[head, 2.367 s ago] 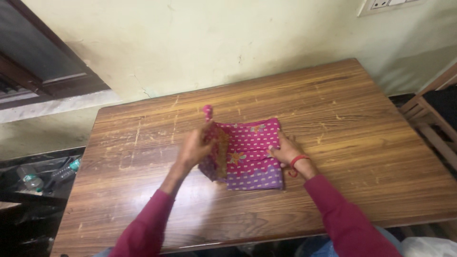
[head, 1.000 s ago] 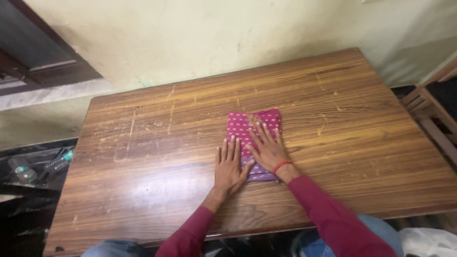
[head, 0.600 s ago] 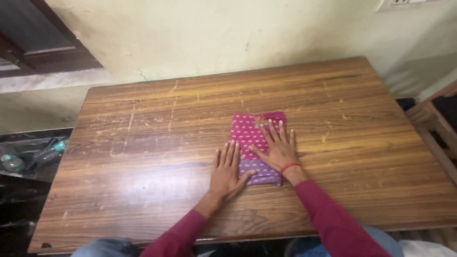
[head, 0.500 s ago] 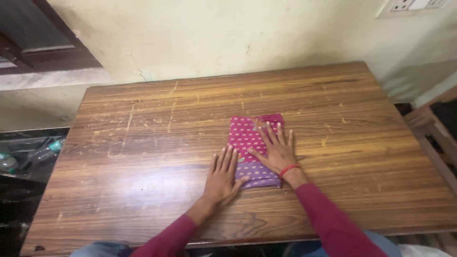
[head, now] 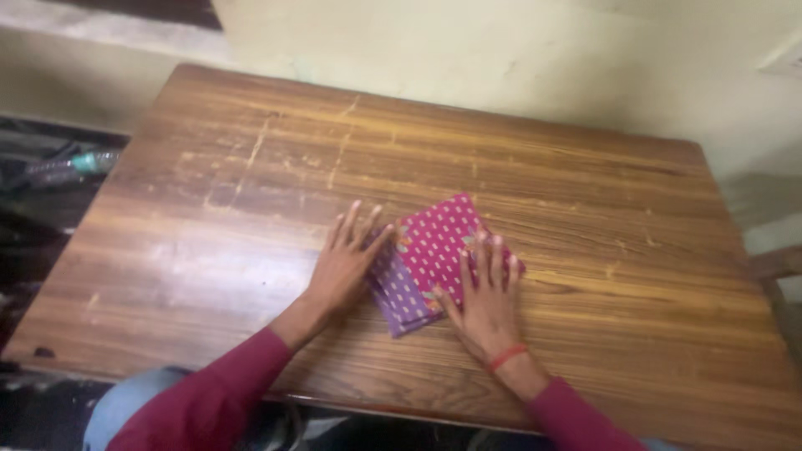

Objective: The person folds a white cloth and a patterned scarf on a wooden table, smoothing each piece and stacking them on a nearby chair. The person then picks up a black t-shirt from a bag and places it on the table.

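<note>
A folded cloth [head: 434, 250], magenta with pale dots and a purple band at its near end, lies turned at an angle on the scratched wooden table [head: 209, 250]. My left hand [head: 347, 263] rests flat on the table with fingers spread, its thumb side touching the cloth's left edge. My right hand [head: 484, 296], with a red band at the wrist, presses flat on the cloth's right part. Both arms are in dark red sleeves.
A pale plastered wall [head: 468, 50] runs along the table's far edge. A plastic bottle [head: 71, 163] lies among dark clutter on the floor at the left. A piece of wooden furniture [head: 777, 263] shows at the right edge.
The cloth went from half unfolded to a compact folded stack under both flat hands. It has now turned at an angle, and the view has swung left and downward.
</note>
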